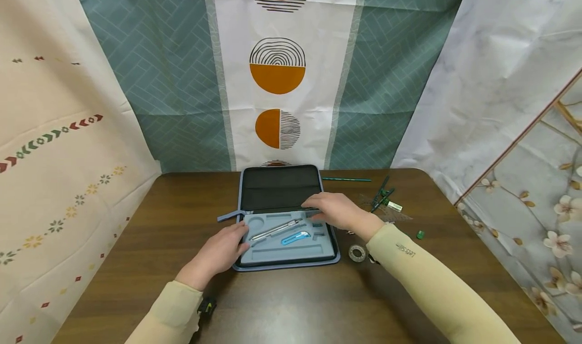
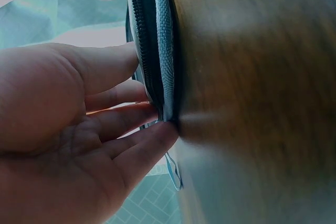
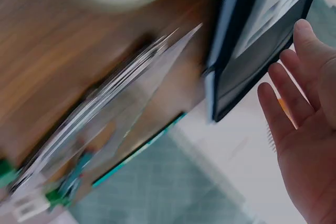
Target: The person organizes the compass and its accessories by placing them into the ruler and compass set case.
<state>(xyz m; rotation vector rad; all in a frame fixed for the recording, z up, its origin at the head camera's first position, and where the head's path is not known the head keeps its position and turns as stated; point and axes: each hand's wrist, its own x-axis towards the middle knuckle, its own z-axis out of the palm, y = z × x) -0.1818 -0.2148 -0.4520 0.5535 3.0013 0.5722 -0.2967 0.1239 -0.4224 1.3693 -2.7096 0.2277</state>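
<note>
A zip case [image 1: 291,268] lies unfolded on the table, its dark lid towards the back and a light blue moulded tray [image 1: 273,254] in its front half. In the tray are a silver compass [image 1: 276,230] and a blue cutter [image 1: 295,237]. My left hand [image 1: 218,248] rests at the case's left edge; in the left wrist view its fingers [image 2: 160,129] touch the zipped side, with the thumb on the rim. My right hand [image 1: 341,212], fingers extended and holding nothing, hovers over the tray's back right part. The right wrist view shows it [image 3: 310,103] beside the lid.
Right of the case lie a tape roll [image 1: 356,253], clear set squares [image 1: 395,214], dark green pencils or pens [image 1: 381,192], a white eraser [image 1: 394,206] and a small green item [image 1: 420,235]. A long green pencil [image 1: 347,179] lies near the table's back edge. Patterned cloths hang behind and beside.
</note>
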